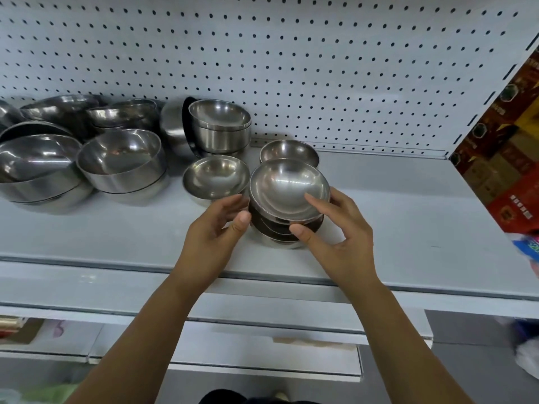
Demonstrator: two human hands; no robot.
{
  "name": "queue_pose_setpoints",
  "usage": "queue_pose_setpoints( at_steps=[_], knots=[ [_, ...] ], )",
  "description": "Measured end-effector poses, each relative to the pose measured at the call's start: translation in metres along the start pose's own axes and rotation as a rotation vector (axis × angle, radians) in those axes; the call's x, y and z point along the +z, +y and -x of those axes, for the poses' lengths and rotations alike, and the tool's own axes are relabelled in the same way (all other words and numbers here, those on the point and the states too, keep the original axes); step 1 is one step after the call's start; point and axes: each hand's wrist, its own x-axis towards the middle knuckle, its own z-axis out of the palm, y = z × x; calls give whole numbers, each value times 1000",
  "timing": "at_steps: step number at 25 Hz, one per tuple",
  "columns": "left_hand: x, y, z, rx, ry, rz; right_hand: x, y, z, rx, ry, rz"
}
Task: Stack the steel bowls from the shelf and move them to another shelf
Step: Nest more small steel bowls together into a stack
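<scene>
White perforated pegboard panel (pixel 291 53) behind both grips. Grey metal shelf (pixel 408 217) under them. Large round steel bowls (pixel 119 158) well left of left grip (pixel 215 237). Stack of small shallow steel bowls (pixel 288 193) on shelf between grips: right grip (pixel 338 240) pinches it, thumb on side, finger on top rim; left grip spread loose, thumb at stack's side. Single small steel bowl (pixel 215 176) just behind left grip.

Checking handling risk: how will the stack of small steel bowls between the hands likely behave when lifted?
The stack of small bowls looks rigid and, being thin-walled, probably light. Its polished walls may be slippery in a grip. The bowls nest unevenly with gaps showing, so the top bowl could shift if tipped.
</scene>
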Motion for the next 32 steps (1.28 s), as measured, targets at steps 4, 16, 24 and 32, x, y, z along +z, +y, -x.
queue_pose_setpoints(
  at_steps=[4, 16, 24, 32],
  knots=[
    [5, 6, 4, 33, 10, -58, 0, 0, 2, -2, -37, 23],
    [7, 5, 3, 13, 35, -61, -9, -3, 4, 191, -184, -27],
    [8, 4, 5, 16, 42, -48, -12, -10, -1, 233, -292, -64],
    [10, 1, 17, 217, 619, -327, -12, -9, -1, 276, -293, -73]
  ],
)
